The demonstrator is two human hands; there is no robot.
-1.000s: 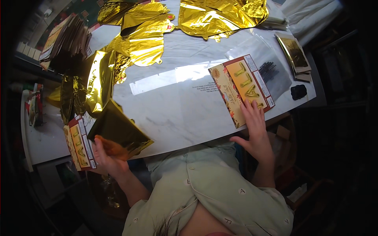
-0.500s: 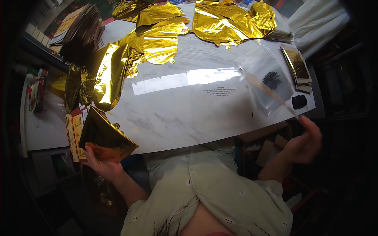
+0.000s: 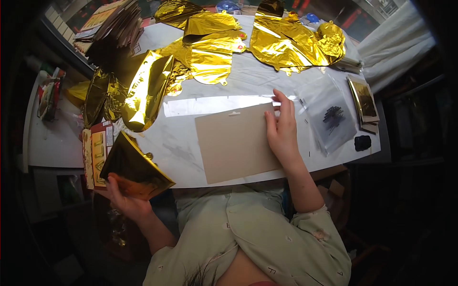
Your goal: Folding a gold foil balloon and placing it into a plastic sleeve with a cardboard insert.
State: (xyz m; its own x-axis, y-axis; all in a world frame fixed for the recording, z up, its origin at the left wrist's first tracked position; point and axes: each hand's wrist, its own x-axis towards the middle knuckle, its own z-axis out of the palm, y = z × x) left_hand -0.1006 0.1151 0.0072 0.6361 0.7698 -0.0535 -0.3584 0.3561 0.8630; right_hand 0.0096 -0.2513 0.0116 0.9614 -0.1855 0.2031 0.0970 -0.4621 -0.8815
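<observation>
Where the white worktop [image 3: 157,143] meets the person's pale green shirt [image 3: 248,229], right hand [image 3: 282,133] laid flat, palm down, on the right edge of a plain brown card sheet [image 3: 234,143], fingers [image 3: 286,107] stretched out and close together, gripping nothing. Card sheet lying flat on the worktop just in front of the body, slightly tilted. Left hand [image 3: 125,198] low at the left, off the worktop's near edge, fingers curled around the bottom of a folded gold foil piece [image 3: 136,167], dark and shiny, held tilted. Just beside that hand, a red and gold printed card [image 3: 95,152] at the worktop's left end. Further back, crumpled gold foil balloons [image 3: 210,47] spread across the worktop. To the right of the right hand, a clear plastic bag [image 3: 329,119] with a dark patch, then a small stack of dark gold packets [image 3: 363,102] near the right edge.
</observation>
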